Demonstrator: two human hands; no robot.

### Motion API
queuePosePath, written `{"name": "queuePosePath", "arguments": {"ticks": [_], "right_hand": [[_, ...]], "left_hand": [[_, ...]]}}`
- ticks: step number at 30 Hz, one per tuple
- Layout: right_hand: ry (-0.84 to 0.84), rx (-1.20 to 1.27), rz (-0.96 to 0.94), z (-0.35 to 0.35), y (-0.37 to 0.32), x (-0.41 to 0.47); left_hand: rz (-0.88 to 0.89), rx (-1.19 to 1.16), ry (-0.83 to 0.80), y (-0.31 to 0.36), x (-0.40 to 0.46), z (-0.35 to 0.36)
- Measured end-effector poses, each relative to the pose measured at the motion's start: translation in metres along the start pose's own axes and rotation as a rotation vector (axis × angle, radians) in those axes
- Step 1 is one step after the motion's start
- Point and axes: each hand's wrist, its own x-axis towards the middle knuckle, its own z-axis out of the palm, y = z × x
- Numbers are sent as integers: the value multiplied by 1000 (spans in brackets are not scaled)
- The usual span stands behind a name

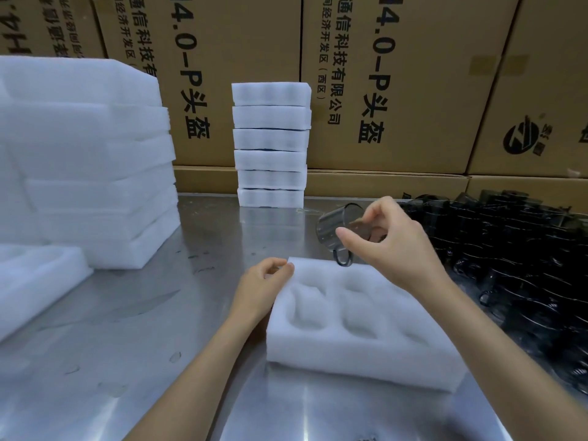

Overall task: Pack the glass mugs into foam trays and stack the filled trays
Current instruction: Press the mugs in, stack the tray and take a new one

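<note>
On the worktop: a foam tray [359, 342] lies straight in front of you on the steel worktop [159, 329], its pockets all unfilled
Right hand: your right hand [391, 240] has its fingers curled round a smoky glass mug [342, 224], tilted on its side with the handle hanging down, just above the tray's far edge
Left hand: your left hand [264, 281] pinches the far left corner of the tray, thumb and fingertips closed on the foam
Step in hand: seating the first mug, by the look of it
How to do it well: keep the corner pinned so the light foam cannot slide; turn the mug until its handle lines up with the shape of the pocket, then lower it and press gently until it sits level; don't force glass against the foam wall
Filled trays: one stack [271, 144] of six stands at the back, against the cardboard boxes [397, 84]
Spare foam: a tall pile of large foam pieces [86, 160] on your left, roughly six layers, with one more foam piece [35, 281] lying in front of it
Tray pockets: four hollows show plainly; your arm may hide others
Loose mugs: a dark heap of mugs [515, 249] on your right, too many and too tangled to count
Progress: early for this tray, with plenty of mugs left
</note>
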Motion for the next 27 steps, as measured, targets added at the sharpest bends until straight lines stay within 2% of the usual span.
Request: {"name": "queuePosePath", "arguments": {"ticks": [5, 13, 27], "right_hand": [[-129, 1, 42, 21, -6, 12], [-146, -35, 101, 49, 8, 4], [-200, -25, 86, 49, 7, -5]], "left_hand": [[27, -59, -171, 5, -3, 3], [-32, -107, -119, 3, 1, 10], [25, -119, -103, 4, -3, 10]]}}
